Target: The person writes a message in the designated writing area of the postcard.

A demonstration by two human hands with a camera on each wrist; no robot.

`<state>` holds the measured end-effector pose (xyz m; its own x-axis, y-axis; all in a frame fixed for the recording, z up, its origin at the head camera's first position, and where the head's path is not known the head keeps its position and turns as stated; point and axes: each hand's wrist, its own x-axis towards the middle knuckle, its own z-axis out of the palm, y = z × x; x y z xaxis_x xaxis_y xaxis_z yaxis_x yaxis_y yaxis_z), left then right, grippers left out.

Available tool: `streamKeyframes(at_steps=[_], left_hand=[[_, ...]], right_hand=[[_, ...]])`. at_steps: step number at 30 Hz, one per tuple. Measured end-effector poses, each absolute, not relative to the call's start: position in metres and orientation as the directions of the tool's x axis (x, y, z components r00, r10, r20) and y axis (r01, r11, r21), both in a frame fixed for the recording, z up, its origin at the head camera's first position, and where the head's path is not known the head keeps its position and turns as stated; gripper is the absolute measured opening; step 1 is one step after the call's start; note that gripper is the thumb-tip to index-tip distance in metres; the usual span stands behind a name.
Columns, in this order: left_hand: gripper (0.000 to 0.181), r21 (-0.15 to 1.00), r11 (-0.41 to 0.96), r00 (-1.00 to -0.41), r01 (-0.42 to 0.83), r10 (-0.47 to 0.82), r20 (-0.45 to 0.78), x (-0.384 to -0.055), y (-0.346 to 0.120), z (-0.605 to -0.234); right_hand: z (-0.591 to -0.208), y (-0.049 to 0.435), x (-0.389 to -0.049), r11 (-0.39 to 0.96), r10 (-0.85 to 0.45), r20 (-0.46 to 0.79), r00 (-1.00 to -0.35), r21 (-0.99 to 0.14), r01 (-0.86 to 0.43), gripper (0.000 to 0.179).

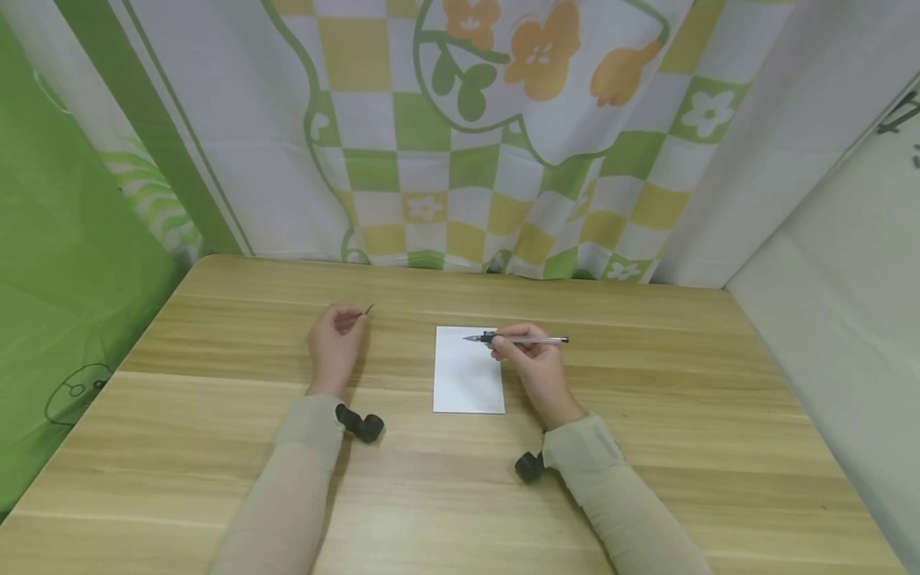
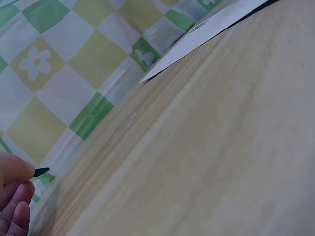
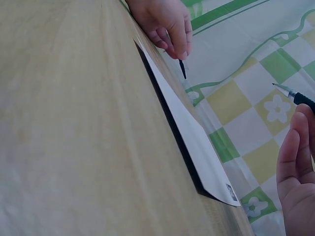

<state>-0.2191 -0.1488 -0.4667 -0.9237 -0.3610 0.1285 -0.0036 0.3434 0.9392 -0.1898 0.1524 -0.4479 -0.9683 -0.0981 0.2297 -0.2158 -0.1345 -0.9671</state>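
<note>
Right hand [image 1: 537, 366]: pinches pen [image 1: 552, 340], tip [image 1: 472, 339] over paper [image 1: 469, 379] left of hand | Left hand [image 1: 335, 345]: pinches slim dark piece [image 3: 182, 70] | Step: apparently readying to write | Next: presumably lower tip

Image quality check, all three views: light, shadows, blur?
Head: pale, fairly even light, soft shadows beside the sleeves; pen outline distinct, but faint marks low on the white paper unreadable. Left wrist: dimmer, tilted, near tabletop soft. Right wrist: also dim and tilted, near tabletop grain blurred, dark shadow along the paper's edge.
</note>
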Motion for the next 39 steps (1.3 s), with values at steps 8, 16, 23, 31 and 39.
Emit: streamKeyframes(at_steps=[8,16,23,31,39], left_hand=[[0.016,0.910,0.414,-0.919,-0.025,-0.369,0.143,-0.2191,-0.1511,-0.4683],[0.015,0.884,0.468,-0.916,-0.018,-0.362,0.173,-0.2197,-0.1510,-0.4691],[0.015,0.869,0.494,-0.926,-0.038,-0.345,0.155,-0.2192,-0.1512,-0.4687],[0.016,0.861,0.506,-0.928,-0.040,-0.339,0.156,-0.2195,-0.1504,-0.4674],[0.016,0.879,0.476,-0.916,-0.017,-0.361,0.178,-0.2196,-0.1510,-0.4685]], right_hand=[[-0.4483,0.1526,-0.1901,-0.126,-0.095,0.223,-0.970,-0.970,-0.210,0.026],[-0.4478,0.1524,-0.1896,-0.130,-0.106,0.211,-0.972,-0.972,-0.197,0.025],[-0.4476,0.1521,-0.1900,-0.154,-0.108,0.225,-0.968,-0.966,-0.207,0.027],[-0.4493,0.1528,-0.1904,-0.140,-0.103,0.217,-0.971,-0.969,-0.202,0.027],[-0.4494,0.1527,-0.1906,-0.149,-0.107,0.221,-0.969,-0.968,-0.204,0.028]])
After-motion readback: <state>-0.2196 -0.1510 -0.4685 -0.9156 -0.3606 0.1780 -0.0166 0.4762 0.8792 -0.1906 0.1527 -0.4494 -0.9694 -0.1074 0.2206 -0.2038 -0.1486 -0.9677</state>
